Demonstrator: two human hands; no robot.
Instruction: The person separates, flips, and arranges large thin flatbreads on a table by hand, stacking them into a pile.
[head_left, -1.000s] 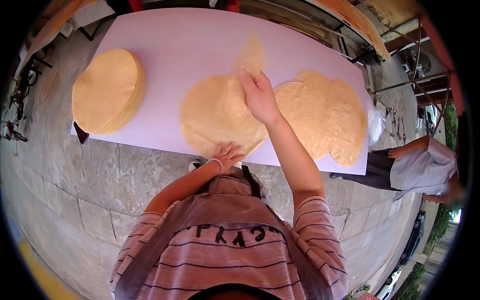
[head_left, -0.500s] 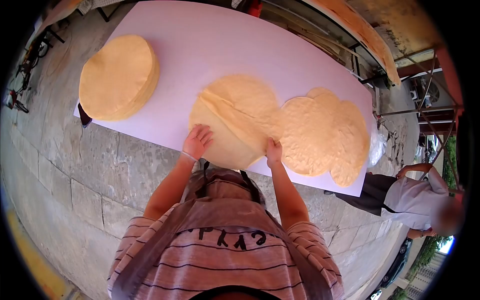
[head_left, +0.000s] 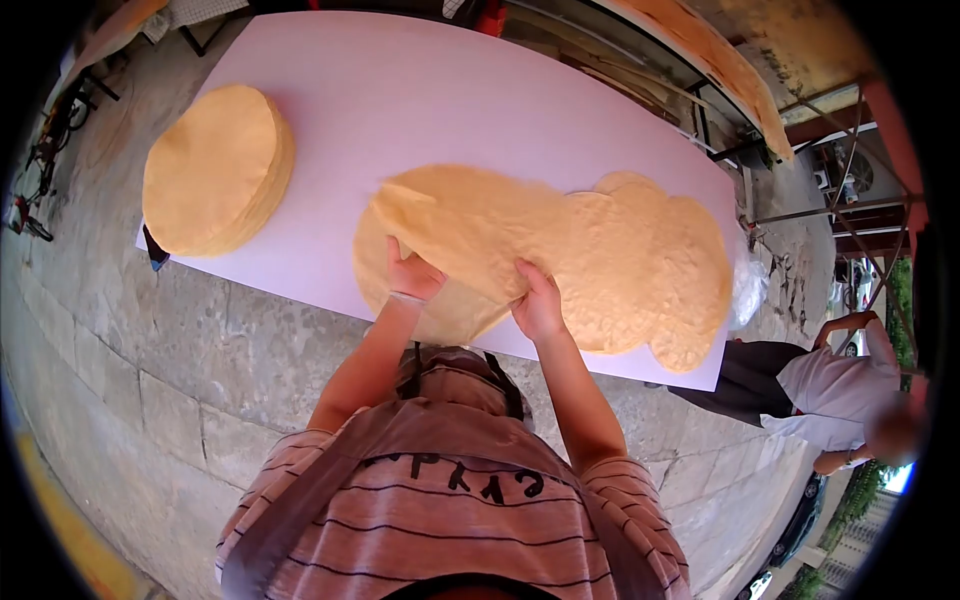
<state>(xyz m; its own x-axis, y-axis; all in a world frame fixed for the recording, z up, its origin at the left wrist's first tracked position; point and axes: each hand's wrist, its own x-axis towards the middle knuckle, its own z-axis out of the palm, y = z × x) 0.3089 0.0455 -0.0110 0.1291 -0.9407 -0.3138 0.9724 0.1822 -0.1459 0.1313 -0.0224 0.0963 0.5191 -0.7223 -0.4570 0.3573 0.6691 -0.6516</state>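
A thin round yellow sheet [head_left: 470,215] lies partly folded over another pale sheet at the front middle of the table. My left hand [head_left: 414,274] rests on it near its left front part, fingers apart. My right hand [head_left: 537,300] pinches the sheet's front edge between thumb and fingers. Right of my hands, several overlapping wrinkled round sheets [head_left: 650,270] are spread out, touching the folded one. A thick, neat stack of round sheets [head_left: 215,170] stands at the table's left end.
The pale pink table [head_left: 400,80] has its front edge close to my body. A dark object [head_left: 155,248] sits at its left front corner. Beyond the right end are a clear plastic bag [head_left: 748,290] and a standing person [head_left: 835,380]. Poles and boards lie behind the table.
My right hand came down from the upper sheet to its front edge. My left hand moved up onto the sheet. The upper sheet now lies stretched toward the right-hand pile.
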